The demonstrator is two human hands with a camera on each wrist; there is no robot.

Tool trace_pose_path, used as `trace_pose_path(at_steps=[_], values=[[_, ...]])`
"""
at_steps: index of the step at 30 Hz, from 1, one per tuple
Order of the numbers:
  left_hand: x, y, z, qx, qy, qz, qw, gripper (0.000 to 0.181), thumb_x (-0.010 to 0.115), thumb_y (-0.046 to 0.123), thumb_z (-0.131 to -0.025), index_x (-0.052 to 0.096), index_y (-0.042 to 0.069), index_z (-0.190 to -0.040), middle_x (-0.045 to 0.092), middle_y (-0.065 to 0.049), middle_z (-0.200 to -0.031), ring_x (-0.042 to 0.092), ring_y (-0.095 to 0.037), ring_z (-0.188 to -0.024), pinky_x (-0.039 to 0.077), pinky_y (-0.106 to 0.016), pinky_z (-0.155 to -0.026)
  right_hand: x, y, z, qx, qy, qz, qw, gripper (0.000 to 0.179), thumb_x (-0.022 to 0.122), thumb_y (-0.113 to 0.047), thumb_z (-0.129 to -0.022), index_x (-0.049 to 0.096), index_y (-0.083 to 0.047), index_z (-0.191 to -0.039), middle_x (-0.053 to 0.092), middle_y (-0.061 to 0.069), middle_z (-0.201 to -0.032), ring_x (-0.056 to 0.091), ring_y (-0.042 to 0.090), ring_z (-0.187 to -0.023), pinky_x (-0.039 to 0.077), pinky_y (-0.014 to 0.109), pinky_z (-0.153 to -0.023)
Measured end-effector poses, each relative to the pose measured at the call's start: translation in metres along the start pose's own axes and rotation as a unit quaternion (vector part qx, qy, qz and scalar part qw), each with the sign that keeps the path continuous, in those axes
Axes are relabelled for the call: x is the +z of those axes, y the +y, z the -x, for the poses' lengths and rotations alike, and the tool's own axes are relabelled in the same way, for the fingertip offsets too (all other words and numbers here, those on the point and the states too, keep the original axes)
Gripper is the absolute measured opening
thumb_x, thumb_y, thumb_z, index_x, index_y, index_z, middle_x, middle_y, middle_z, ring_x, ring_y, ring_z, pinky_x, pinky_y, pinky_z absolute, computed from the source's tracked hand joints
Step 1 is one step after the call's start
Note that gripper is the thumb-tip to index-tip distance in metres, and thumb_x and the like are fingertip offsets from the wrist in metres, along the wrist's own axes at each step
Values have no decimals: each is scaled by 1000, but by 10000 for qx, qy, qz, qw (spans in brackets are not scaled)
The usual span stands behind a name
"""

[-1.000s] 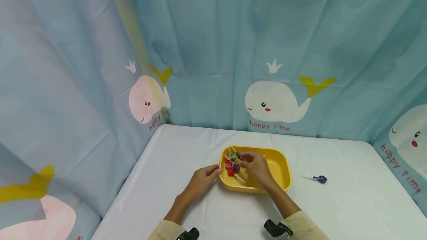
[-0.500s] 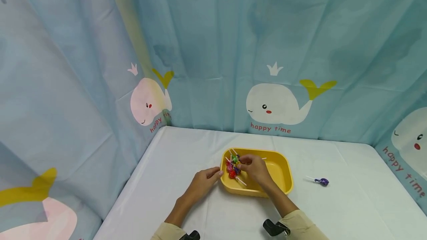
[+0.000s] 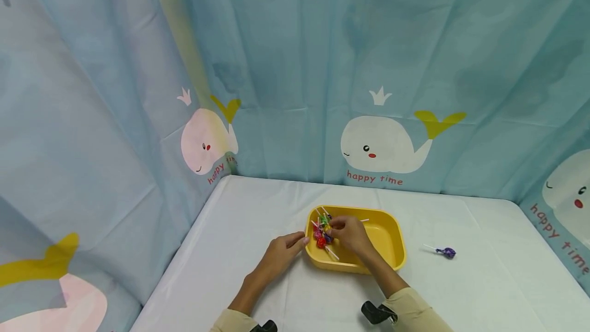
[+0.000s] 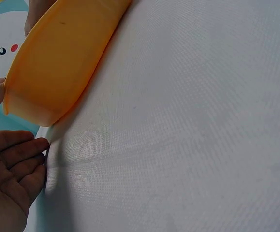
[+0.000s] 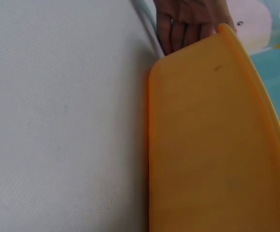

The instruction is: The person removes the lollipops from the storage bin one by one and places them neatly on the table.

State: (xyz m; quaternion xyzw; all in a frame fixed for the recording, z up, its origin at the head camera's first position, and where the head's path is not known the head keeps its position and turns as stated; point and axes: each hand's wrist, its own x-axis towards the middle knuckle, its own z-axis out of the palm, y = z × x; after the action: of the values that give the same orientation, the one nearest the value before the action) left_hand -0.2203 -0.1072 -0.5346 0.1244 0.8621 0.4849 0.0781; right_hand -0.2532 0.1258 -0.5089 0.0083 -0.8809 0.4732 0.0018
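Several wrapped lollipops, among them a red one [image 3: 321,243] and a green one [image 3: 324,221], lie bunched at the left end of a yellow tray [image 3: 389,237]. My right hand [image 3: 352,234] reaches into the tray, and its thumb and fingertips pinch a yellow lollipop [image 3: 328,228], partly covered by the fingers. Outside the tray's left end is my left hand [image 3: 278,255]. Its thumb rests over the rim, while the other fingers hang relaxed below, as the left wrist view shows. The tray wall [image 5: 212,135] hides the right hand's grasp in the right wrist view.
One purple lollipop [image 3: 447,253] lies on the white tablecloth [image 3: 484,291] to the right of the tray. Another white stick [image 3: 364,220] shows behind the right hand. A blue whale-print curtain [image 3: 286,65] hangs along the table's back and left side.
The head view has shifted slightly. A white stick at the front of the bunch has swung a little steeper. My right hand stays at the lollipops, and the left keeps its place at the rim.
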Motion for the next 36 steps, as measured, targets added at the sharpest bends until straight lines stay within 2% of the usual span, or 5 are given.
trace_pose_path(at_steps=[6,17,24,29,36], values=[[0,-1,0,46,31,13,10000,65,56,58,-107,62,9,-149,63,-9,-150,54,-34,-145,44,-56,-120,4,-1,0,-43,-107,0,9999,6,84,-4,-90,80,-4,-95,74,4,-88,61,18,-81,58,29,-73],[0,-1,0,57,33,35,10000,64,56,56,-107,62,9,-149,63,-9,-149,54,-34,-144,44,-56,-120,9,-2,-1,-183,-128,148,9996,7,85,-3,-89,78,-6,-90,73,4,-89,61,18,-80,58,26,-69],[-1,-1,1,64,24,59,10000,69,56,60,-106,61,7,-150,63,-9,-150,54,-34,-145,44,-56,-120,10,-1,-1,-345,-249,278,9987,7,84,-6,-90,84,-7,-97,77,4,-97,65,17,-88,62,31,-79],[-1,-1,1,41,0,48,10000,68,56,60,-106,61,8,-150,63,-9,-150,54,-34,-145,44,-57,-120,10,-2,0,-575,-263,419,9971,4,83,-6,-91,85,-8,-94,78,3,-96,63,17,-87,58,27,-76],[0,-1,0,31,49,-6,10000,68,56,62,-105,63,10,-149,63,-8,-150,54,-34,-145,44,-57,-120,7,-3,4,-616,-238,374,9971,4,79,-4,-94,82,-7,-93,75,1,-89,61,16,-81,52,24,-70]])
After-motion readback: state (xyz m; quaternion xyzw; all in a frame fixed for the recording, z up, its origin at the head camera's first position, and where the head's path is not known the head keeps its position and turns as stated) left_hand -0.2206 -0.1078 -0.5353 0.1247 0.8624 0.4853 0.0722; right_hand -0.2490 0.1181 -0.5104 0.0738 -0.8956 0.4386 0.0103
